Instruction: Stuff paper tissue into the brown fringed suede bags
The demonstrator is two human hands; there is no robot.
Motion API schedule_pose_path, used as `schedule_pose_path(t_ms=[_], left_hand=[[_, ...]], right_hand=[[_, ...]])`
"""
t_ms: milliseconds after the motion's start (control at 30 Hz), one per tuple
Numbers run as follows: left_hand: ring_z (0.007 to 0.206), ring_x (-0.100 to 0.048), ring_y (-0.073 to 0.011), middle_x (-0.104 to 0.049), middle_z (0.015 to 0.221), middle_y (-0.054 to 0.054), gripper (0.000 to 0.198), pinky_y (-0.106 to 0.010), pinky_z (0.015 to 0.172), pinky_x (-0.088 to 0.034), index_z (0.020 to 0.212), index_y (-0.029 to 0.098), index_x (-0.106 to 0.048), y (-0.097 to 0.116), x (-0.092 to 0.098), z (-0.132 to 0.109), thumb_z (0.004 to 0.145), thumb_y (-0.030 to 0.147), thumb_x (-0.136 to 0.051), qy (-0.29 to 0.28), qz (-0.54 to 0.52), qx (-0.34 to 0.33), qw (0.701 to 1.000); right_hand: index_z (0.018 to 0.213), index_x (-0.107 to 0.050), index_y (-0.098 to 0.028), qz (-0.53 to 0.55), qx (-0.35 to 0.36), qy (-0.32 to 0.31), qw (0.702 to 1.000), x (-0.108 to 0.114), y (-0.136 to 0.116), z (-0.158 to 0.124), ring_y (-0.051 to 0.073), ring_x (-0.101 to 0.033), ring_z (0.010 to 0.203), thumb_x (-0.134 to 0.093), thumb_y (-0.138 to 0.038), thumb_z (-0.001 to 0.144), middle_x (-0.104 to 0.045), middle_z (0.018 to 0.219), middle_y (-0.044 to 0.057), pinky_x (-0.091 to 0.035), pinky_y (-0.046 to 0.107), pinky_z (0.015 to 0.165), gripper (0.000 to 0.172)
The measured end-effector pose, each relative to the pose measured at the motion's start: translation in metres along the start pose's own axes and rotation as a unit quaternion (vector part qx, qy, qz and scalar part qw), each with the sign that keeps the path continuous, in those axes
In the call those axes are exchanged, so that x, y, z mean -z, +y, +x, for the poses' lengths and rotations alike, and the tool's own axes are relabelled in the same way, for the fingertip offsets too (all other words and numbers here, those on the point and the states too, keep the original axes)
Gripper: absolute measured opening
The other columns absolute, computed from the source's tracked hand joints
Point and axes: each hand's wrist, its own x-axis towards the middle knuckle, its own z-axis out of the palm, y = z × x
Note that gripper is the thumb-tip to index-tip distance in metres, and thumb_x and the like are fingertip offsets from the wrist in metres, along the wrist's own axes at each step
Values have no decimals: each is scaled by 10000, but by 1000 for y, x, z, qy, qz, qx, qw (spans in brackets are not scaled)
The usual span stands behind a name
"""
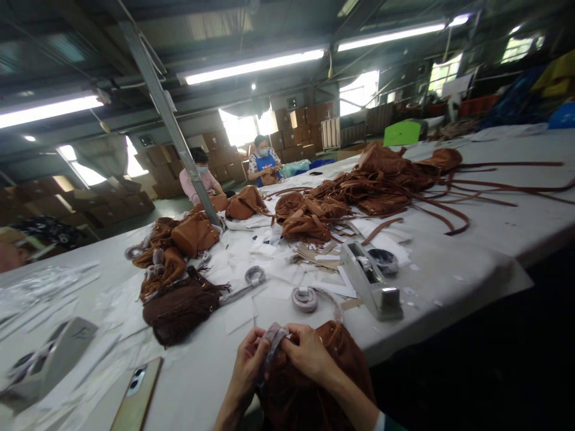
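A brown leather bag (348, 353) sits at the near table edge, right below my hands. Above its top, a strip wrapped in clear plastic, seemingly a bag strap (272, 342), is pinched between my fingers. My left hand (248, 359) grips it from the left, thumb and fingertips pressed together. From the right, my right hand (308, 353) closes on its upper part and rests against the bag. A coiled, wrapped strap (296, 303) lies just beyond, with its tail running toward the bag. The bag's lower front falls in shadow.
A grey tape dispenser (381, 299) stands right, another (58, 353) left, near a phone (137, 395). A dark brown fringed bag (179, 308) and piled tan bags (377, 185) cover parts of the white table (485, 269). A metal post (173, 129) rises beyond. Two people sit across.
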Motion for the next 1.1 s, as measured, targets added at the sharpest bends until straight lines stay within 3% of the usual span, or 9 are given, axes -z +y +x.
schedule_pose_path(t_ms=[200,267,367,433,600,700,833,967,1100], left_hand=[[388,-431,-51,-564,599,33,427,-140,356,-332,814,168,-522,0,-4,1,750,556,-690,9,38,2,999],[398,-434,-54,-556,593,34,427,-143,364,-336,813,166,-534,-2,-2,2,745,556,-695,16,41,-2,999],[380,-419,-55,-551,571,37,448,-147,358,-320,824,165,-540,-6,3,4,728,571,-704,34,34,-5,999],[368,-408,-53,-559,574,35,458,-149,353,-310,833,167,-536,-8,5,5,725,581,-700,45,28,-3,999],[418,-432,-54,-560,598,35,422,-141,393,-321,837,172,-510,-5,-2,2,751,539,-700,37,36,-19,998],[441,-490,-72,-610,693,22,456,-146,402,-338,920,213,-437,2,-12,-1,735,508,-731,24,-9,-35,999],[479,-554,-106,-642,751,16,611,-165,434,-395,1049,265,-343,10,-19,-3,685,471,-789,55,-71,-34,995],[573,-592,-137,-664,800,-45,475,-194,486,-427,1009,182,-511,12,-14,-1,725,479,-748,18,-14,-16,1000],[832,-638,-227,-690,923,-98,484,-264,686,-496,1033,136,-627,10,-9,1,714,478,-753,2,9,-20,1000]], right_hand=[[573,-532,-164,-51,-74,100,991,-15,1,2,142,-479,572,-522,-159,756,-529,537,-1,-263,240,521,184],[611,-558,-163,1,-45,76,996,-11,0,0,147,-499,597,-505,-193,789,-558,575,0,-297,232,536,189],[752,-632,-162,133,25,-41,990,1,1,-5,154,-544,643,-503,-330,850,-626,690,2,-367,217,555,233],[820,-651,-160,176,16,-82,981,8,4,-10,162,-574,640,-530,-393,844,-652,724,7,-397,217,549,264],[706,-633,-148,186,-100,-42,977,2,12,-17,165,-566,489,-577,-453,800,-627,561,25,-379,222,445,324],[760,-658,-142,262,-90,-40,960,-7,9,-17,149,-542,462,-603,-571,779,-630,570,22,-367,216,418,433],[862,-687,-137,365,-86,-68,925,-7,5,-17,143,-555,504,-668,-656,712,-644,634,22,-403,219,459,540],[974,-682,-136,418,-104,-113,896,-2,10,-19,158,-593,564,-698,-664,690,-652,666,30,-438,230,511,600],[886,-694,-119,369,-104,-80,920,-3,14,-17,161,-584,528,-696,-656,690,-642,631,30,-409,222,466,572]])
